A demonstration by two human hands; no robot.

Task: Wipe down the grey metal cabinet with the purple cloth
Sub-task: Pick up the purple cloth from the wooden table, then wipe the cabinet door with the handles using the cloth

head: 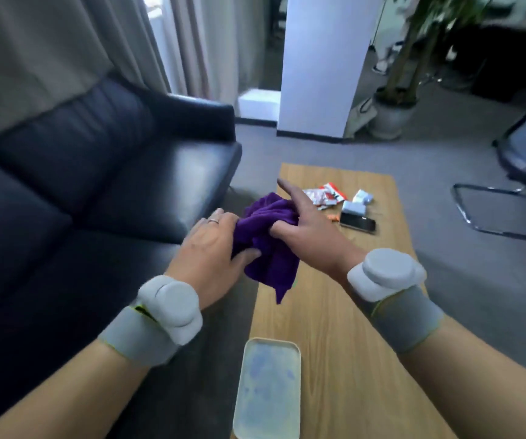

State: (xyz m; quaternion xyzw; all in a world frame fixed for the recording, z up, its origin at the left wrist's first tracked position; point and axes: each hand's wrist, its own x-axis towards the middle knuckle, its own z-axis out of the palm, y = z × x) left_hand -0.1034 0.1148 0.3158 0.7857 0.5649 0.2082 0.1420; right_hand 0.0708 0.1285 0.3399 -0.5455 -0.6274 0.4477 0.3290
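Wooden table taken as reference. Dark sofa stands along its left edge. Pale shallow tray rests on its near end; nothing in it that I can make out. My left hand and right hand both grip the bunched purple cloth above the table's left side, my right forefinger extended. Black phone and snack wrappers lie at the far end; their printing is too blurred to read. Grey metal cabinet not identifiable.
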